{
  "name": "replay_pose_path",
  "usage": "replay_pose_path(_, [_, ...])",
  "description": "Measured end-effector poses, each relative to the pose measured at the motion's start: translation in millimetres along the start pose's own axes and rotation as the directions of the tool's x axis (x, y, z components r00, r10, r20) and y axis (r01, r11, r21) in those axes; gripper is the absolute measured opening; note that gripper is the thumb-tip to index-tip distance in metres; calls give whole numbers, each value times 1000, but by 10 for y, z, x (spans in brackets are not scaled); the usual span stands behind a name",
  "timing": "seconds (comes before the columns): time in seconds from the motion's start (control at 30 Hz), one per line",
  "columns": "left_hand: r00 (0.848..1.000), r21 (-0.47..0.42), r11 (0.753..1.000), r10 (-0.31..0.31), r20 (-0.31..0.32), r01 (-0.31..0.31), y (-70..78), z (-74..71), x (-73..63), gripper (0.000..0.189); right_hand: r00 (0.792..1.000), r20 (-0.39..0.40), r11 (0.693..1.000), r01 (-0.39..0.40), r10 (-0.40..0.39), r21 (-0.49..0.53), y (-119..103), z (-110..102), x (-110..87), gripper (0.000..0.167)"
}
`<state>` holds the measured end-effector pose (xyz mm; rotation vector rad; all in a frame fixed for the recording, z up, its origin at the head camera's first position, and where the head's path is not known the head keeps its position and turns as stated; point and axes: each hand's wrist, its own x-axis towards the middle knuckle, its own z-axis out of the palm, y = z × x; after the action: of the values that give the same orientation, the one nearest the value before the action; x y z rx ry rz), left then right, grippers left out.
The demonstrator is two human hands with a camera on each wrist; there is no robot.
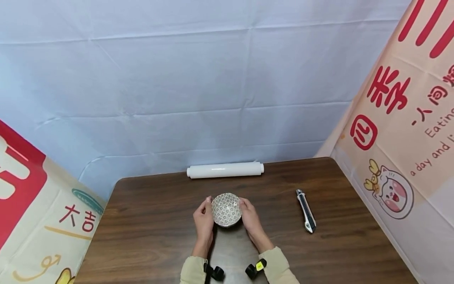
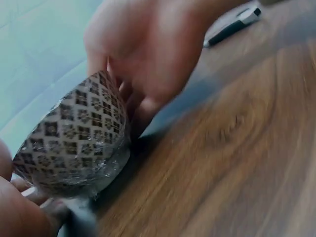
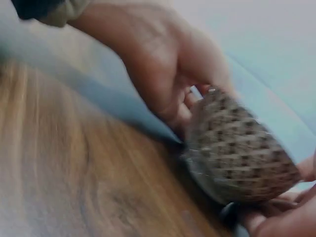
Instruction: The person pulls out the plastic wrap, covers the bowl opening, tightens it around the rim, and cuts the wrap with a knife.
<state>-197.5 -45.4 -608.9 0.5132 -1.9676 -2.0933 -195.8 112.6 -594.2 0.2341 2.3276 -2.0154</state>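
Note:
Both hands hold a small bowl [image 1: 227,210] with a dark lattice pattern close over the table. My left hand [image 1: 204,223] grips its left side, thumb near the rim. From the opposite side my right hand [image 1: 252,221] grips it in the same way. In the left wrist view, clear wrinkled film clings to the patterned wall of the bowl [image 2: 81,133] and bunches along its lower edge. The right wrist view shows the bowl [image 3: 242,153] blurred, with fingers at both ends. Fingers underneath are partly hidden by the bowl.
A white roll [image 1: 225,170] lies along the back edge of the brown wooden table [image 1: 149,221]. To the right lies a utility knife [image 1: 306,211] with a black and silver handle. A pale cloth [image 1: 177,86] hangs behind the table, with printed cloths at both sides.

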Motion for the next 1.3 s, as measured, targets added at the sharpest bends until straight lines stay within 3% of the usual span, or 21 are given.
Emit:
replay_pose_path(0.1, [999, 47, 998, 37, -1, -37, 19, -50, -37, 40, 1000, -2, 1000, -10, 10, 21, -56, -53, -47, 42])
replay_pose_path(0.2, [998, 72, 996, 55, 18, -57, 12, -73, -155, 45, 1000, -3, 1000, -8, 8, 25, -100, -107, -41, 43])
replay_pose_path(0.4, [993, 46, 996, 66, 97, -70, -32, -8, -368, 55, 988, 135, 997, 77, -77, 11, -98, -28, 91, 54])
replay_pose_path(0.5, [993, 31, 997, 62, 96, -65, -50, 26, -362, 53, 981, 161, 992, 115, -106, -44, -59, 57, 123, 55])
replay_pose_path(0.7, [994, -42, 998, 51, 94, -47, -60, 47, -244, 49, 982, 72, 971, 186, -177, -147, 42, 141, 79, 45])
replay_pose_path(0.87, [991, -149, 988, -8, 131, 28, -55, 61, -207, 48, 977, 32, 959, 212, -210, -186, 83, 153, 51, 43])
replay_pose_path(1.0, [987, -237, 969, -39, 153, 75, -34, 78, -203, 49, 978, 18, 960, 206, -207, -191, 77, 157, 66, 37])
replay_pose_path(1.17, [981, -383, 915, -61, 183, 128, -7, 104, -189, 50, 974, -32, 957, 212, -222, -200, 74, 170, 117, 34])
replay_pose_path(1.3, [978, -436, 887, -72, 197, 153, 2, 103, -172, 50, 977, -72, 965, 186, -202, -187, 70, 184, 130, 34])
